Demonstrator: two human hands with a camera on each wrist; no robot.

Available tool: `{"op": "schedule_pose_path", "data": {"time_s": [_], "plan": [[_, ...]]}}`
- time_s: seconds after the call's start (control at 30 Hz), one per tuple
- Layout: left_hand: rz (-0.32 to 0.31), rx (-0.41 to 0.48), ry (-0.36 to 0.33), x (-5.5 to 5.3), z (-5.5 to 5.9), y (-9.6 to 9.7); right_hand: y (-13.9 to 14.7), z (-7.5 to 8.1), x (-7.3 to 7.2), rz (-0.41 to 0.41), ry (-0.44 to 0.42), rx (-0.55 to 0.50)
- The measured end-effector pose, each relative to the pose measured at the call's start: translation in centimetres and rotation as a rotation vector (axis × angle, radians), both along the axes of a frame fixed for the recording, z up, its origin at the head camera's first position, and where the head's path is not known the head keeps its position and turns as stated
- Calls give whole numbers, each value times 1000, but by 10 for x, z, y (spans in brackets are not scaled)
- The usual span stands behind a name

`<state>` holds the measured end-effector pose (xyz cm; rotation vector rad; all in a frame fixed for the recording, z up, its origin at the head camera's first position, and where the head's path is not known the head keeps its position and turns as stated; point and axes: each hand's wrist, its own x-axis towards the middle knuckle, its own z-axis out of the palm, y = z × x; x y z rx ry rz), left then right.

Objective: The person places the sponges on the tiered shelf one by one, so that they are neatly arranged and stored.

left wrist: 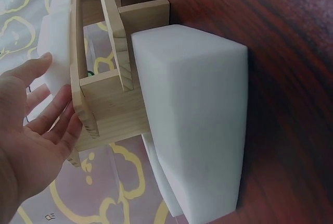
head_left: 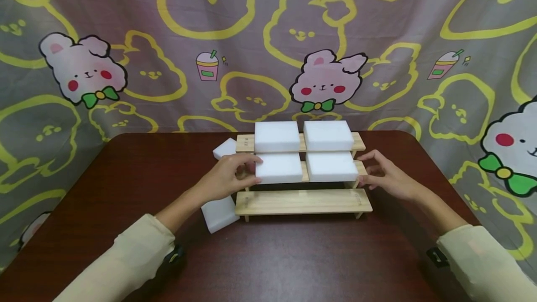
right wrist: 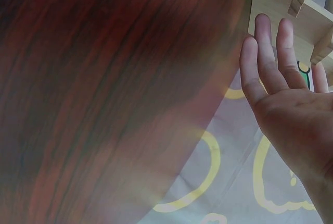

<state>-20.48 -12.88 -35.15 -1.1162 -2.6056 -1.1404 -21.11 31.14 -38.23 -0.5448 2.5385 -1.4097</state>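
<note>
A light wooden three-step stand point(head_left: 304, 202) bears white foam blocks on its two upper steps. My left hand point(head_left: 228, 176) touches the left end of the middle step's left foam block point(head_left: 278, 168), fingertips and thumb at its edge. In the left wrist view, the left hand's point(left wrist: 36, 125) fingers lie loosely beside the stand's end. The right foam block point(head_left: 332, 167) is on the same step. My right hand point(head_left: 388, 178) is beside that step's right end, fingers spread and loosely bent. The right wrist view shows this hand point(right wrist: 296, 96) with nothing in its palm.
On the top step sit two more foam blocks, a left one point(head_left: 277, 137) and a right one point(head_left: 329, 136). Left of the stand, foam blocks lie on the dark red table point(head_left: 285, 255), one near the front point(head_left: 220, 215) and one behind point(head_left: 225, 147). A patterned curtain point(head_left: 247, 45) hangs behind.
</note>
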Motion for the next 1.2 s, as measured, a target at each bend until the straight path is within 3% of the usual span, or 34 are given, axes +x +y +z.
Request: {"op": "schedule_pose_path", "data": {"time_s": [0.2, 0.43, 0.63, 0.83, 1.2], "plan": [[11, 11, -23, 1, 1, -5, 0, 0, 0, 3, 4, -1], [20, 4, 21, 7, 3, -19, 0, 1, 0, 2, 5, -7], [75, 0, 11, 12, 3, -36, 0, 0, 0, 5, 6, -8], [132, -41, 24, 15, 0, -55, 1, 0, 0, 8, 6, -11], [189, -146, -31, 18, -6, -85, 0, 2, 1, 10, 13, -9]]}}
